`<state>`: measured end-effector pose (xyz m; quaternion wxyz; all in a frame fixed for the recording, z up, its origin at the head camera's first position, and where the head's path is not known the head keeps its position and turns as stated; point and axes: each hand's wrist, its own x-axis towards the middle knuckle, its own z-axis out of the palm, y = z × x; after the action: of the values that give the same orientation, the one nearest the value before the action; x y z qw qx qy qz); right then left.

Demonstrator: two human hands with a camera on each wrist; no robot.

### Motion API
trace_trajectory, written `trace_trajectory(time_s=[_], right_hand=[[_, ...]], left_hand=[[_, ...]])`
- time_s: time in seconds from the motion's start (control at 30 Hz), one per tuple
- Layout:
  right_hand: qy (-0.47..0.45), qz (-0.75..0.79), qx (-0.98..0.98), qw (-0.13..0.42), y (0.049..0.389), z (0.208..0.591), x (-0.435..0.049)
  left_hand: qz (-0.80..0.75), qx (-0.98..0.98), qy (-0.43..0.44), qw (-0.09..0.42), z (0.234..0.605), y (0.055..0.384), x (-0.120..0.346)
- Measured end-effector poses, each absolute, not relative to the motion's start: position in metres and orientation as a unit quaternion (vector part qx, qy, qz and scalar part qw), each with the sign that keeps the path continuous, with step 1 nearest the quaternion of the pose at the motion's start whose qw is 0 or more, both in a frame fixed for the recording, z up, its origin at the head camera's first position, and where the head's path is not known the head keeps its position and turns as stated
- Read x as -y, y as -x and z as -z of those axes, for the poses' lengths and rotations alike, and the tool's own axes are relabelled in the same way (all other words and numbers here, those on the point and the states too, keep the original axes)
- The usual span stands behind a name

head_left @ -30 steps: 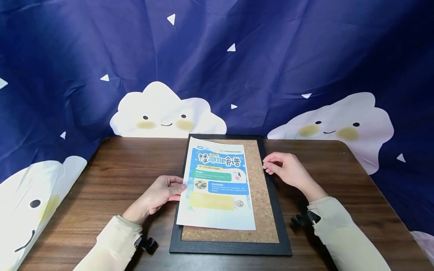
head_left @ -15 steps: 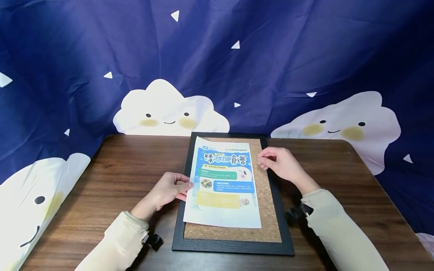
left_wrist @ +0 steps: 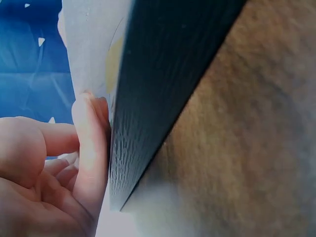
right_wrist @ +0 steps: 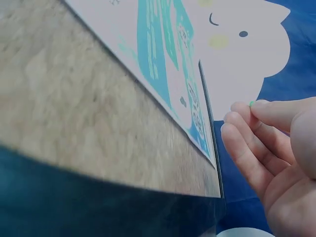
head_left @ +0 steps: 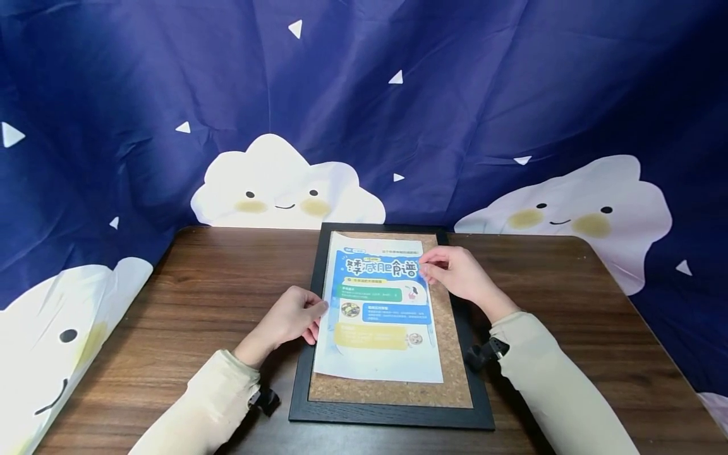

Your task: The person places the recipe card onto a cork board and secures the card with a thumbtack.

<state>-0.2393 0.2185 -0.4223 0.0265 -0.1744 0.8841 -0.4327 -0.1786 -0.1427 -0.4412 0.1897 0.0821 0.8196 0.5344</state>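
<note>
Shifted left to the poster (head_left: 378, 309), the right hand (head_left: 457, 275) pinches a tiny green object (right_wrist: 252, 103), the left hand (head_left: 290, 316) the poster's left edge; laid over the framed corkboard (head_left: 392, 392), it shows no fastener yet

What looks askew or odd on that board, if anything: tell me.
The printed sheet sits off-centre: its left edge lies close to the black frame, while a wider strip of cork shows at its right. The left hand pinches that left edge. No spill or damage stands out.
</note>
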Motion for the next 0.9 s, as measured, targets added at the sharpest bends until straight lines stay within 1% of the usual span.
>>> trace_trajectory(time_s=[0.43, 0.7, 0.9], right_hand=[[0.159, 0.456, -0.875, 0.039, 0.257, 0.421, -0.188], [0.171, 0.465, -0.867, 0.043, 0.266, 0.421, -0.166], [0.152, 0.485, -0.859, 0.057, 0.274, 0.423, -0.148]], left_hand=[[-0.492, -0.846, -0.080, 0.191, 0.436, 0.177, 0.131], [-0.467, -0.861, -0.071, 0.190, 0.437, 0.179, 0.127], [-0.459, -0.866, -0.059, 0.188, 0.437, 0.179, 0.127]])
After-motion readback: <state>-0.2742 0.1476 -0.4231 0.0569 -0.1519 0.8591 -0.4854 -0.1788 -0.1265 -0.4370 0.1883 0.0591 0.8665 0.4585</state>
